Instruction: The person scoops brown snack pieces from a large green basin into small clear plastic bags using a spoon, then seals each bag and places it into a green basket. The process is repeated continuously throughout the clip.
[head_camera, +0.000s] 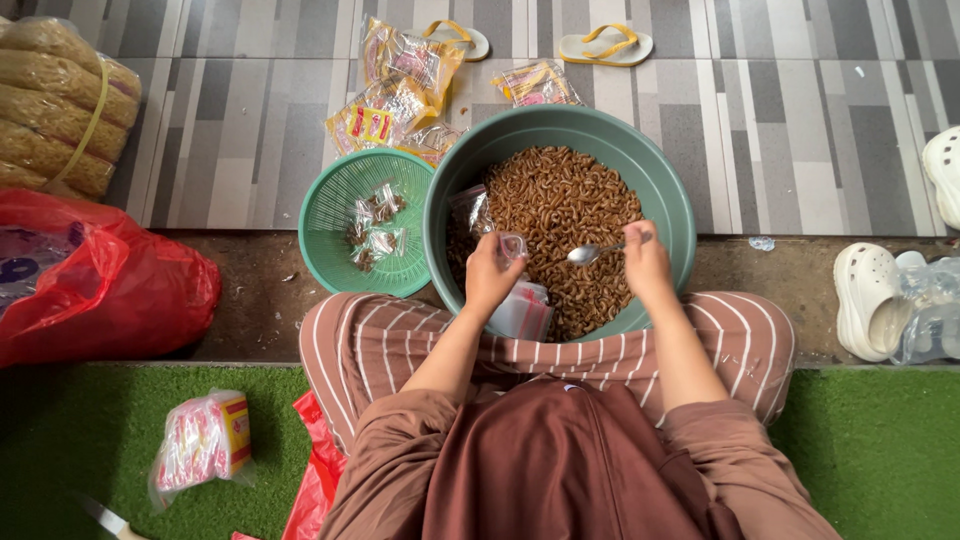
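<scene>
Right hand (647, 262) holds spoon (592, 252); left hand (490, 272) seemingly pinches bag (513, 245).

We are losing the sack (60, 105) and red bag (90, 280), left of the basin (660, 190), to the frame's edge.

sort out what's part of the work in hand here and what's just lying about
In use: left hand holding a small clear bag; right hand holding a spoon; big green basin of brown snacks; green basket with filled bags.

Lying about: yellow sandals; white clogs; red plastic bag.
</scene>
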